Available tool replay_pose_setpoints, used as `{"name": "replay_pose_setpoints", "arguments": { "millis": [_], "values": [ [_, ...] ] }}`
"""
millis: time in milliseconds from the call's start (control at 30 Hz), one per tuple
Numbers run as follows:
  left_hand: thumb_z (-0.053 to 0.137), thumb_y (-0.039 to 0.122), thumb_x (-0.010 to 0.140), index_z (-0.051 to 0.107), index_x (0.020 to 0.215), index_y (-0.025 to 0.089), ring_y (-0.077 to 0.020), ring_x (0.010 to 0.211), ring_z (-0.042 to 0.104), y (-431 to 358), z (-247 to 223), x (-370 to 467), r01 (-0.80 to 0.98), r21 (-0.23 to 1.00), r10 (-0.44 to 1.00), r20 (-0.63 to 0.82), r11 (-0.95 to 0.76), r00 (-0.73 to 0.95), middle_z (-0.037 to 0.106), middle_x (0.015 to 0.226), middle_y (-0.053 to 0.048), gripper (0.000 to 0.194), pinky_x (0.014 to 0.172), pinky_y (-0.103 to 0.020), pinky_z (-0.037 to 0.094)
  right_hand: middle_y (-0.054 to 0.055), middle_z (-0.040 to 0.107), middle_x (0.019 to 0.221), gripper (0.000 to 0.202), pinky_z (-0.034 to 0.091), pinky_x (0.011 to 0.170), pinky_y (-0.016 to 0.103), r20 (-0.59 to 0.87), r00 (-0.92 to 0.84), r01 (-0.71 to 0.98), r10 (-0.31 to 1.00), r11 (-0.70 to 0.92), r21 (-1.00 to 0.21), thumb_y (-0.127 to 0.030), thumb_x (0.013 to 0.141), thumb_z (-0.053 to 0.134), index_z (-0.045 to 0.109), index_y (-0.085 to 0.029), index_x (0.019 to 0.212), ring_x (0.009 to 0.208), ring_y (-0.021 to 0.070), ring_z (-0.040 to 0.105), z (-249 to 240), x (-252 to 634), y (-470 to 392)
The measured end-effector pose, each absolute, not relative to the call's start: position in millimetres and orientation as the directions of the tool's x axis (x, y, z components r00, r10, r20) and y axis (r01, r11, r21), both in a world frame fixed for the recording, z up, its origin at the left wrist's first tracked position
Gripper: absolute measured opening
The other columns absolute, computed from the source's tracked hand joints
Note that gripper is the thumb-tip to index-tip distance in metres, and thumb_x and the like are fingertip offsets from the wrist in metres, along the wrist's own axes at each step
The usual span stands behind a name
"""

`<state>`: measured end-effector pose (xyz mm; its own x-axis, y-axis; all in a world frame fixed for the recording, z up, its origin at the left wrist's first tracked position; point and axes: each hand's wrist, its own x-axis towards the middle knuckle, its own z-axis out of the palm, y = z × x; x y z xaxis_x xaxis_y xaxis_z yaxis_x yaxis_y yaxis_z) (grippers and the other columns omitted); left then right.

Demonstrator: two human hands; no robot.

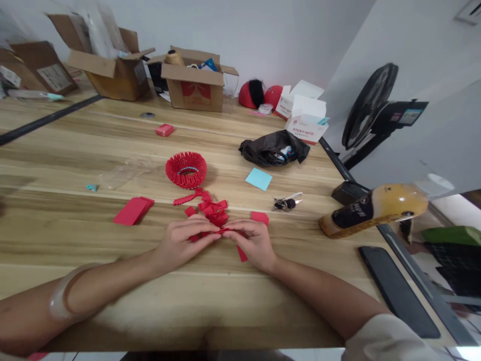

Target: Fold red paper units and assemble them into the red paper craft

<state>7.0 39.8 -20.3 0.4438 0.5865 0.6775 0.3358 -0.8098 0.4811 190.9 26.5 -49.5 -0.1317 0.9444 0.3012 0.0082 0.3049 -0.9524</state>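
Note:
Between the fingertips of my left hand (190,239) and my right hand (252,241) is a small folded piece of red paper (222,230). Both hands pinch it, low over the table. Just beyond them lies a loose heap of folded red paper pieces (216,213), partly hidden by my left fingers. A flat red paper strip (242,253) lies under my right hand, and a few red sheets (260,217) show behind it. Farther back stands a round red bowl of interlocked folded paper (186,170) with a light blue ring inside. A stack of red paper (134,210) lies to the left.
A bottle of amber liquid (376,208) and a dark phone (398,291) are on the right. Blue sticky notes (258,179), small scissors (287,202) and a black bag (274,149) lie beyond my right hand. Cardboard boxes (197,87) line the wall; a fan (372,105) stands right.

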Motion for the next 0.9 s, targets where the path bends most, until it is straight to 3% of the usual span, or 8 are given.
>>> {"name": "replay_pose_setpoints", "arguments": {
  "millis": [533, 900],
  "values": [
    [0.064, 0.022, 0.081, 0.069, 0.083, 0.02, -0.0137, 0.069, 0.066, 39.3, -26.6, 4.0, 0.301, 0.643, 0.7, 0.56, -0.705, 0.444, 0.072, 0.076, 0.0, 0.006, 0.067, -0.026, 0.056, 0.004, 0.074, 0.08, 0.007, 0.056, 0.075, 0.032, 0.305, -0.136, -0.012, 0.943, 0.306, -0.952, -0.028, 0.07, 0.073, 0.074, -0.024, 0.075, 0.077, 0.0189, 0.069, -51.2, 190.7, 27.2],
    [0.065, 0.021, 0.08, 0.07, 0.08, 0.019, -0.0141, 0.068, 0.066, 39.3, -25.8, 3.8, 0.306, 0.675, 0.729, 0.528, -0.672, 0.436, 0.072, 0.074, -0.001, 0.005, 0.064, -0.026, 0.055, 0.004, 0.075, 0.08, 0.007, 0.057, 0.075, 0.032, 0.339, -0.139, -0.009, 0.93, 0.341, -0.94, -0.025, 0.07, 0.073, 0.075, -0.025, 0.077, 0.078, 0.0189, 0.07, -51.3, 190.8, 27.8]
  ]
}}
